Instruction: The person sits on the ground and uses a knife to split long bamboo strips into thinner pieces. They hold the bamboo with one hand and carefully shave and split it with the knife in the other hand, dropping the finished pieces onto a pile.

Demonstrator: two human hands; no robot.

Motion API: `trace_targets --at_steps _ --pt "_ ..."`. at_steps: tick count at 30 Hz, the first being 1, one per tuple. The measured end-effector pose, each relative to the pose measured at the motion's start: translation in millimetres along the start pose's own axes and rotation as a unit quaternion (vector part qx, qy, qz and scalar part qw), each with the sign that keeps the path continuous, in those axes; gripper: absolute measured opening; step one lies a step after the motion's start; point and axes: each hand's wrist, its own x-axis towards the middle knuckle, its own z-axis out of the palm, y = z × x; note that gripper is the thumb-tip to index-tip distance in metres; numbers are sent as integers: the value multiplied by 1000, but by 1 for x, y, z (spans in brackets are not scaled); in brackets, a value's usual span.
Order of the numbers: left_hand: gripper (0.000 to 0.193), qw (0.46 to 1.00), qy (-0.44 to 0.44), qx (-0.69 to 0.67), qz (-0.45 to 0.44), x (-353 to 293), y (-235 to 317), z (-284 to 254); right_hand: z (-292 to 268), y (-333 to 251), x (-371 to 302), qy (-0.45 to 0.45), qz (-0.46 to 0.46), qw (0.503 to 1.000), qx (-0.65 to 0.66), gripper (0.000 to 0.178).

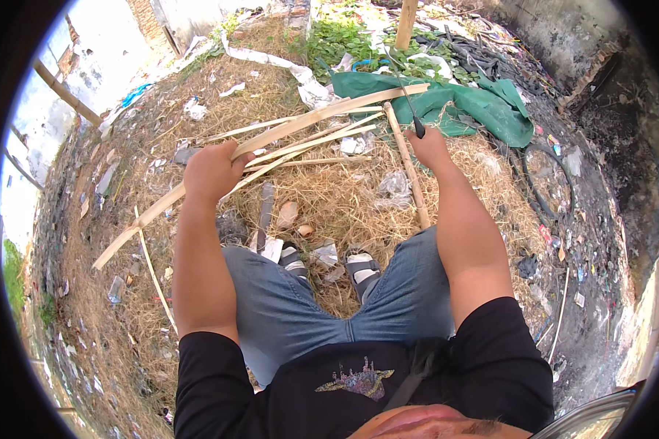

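Gripped by the left hand (216, 174), a pale strip (293, 126) is angled lengthwise toward the green sheet (507, 126) from its left; near the sheet, a knife (419, 129) is held by the right hand (430, 148).

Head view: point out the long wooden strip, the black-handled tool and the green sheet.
Long wooden strip (307, 118): head view, flat face of its right half.
Black-handled tool (419, 128): head view, the handle.
Green sheet (490, 113): head view, its right part.
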Motion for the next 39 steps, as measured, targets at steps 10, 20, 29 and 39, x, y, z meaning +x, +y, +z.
trace_targets --at_steps 10,20,29,39 --pt "51 993 -38 -108 -15 -1 -10 0 -2 -41 -21 -12 -85 996 -11 40" --pt "43 983 -55 -173 1 -1 1 2 8 -72 -49 -40 -171 983 -53 40" --pt "41 995 47 -83 30 2 12 13 18 -71 -41 -61 -186 978 -79 36" --pt "41 985 -45 -168 9 0 9 7 24 -80 -44 17 -219 973 -75 28"
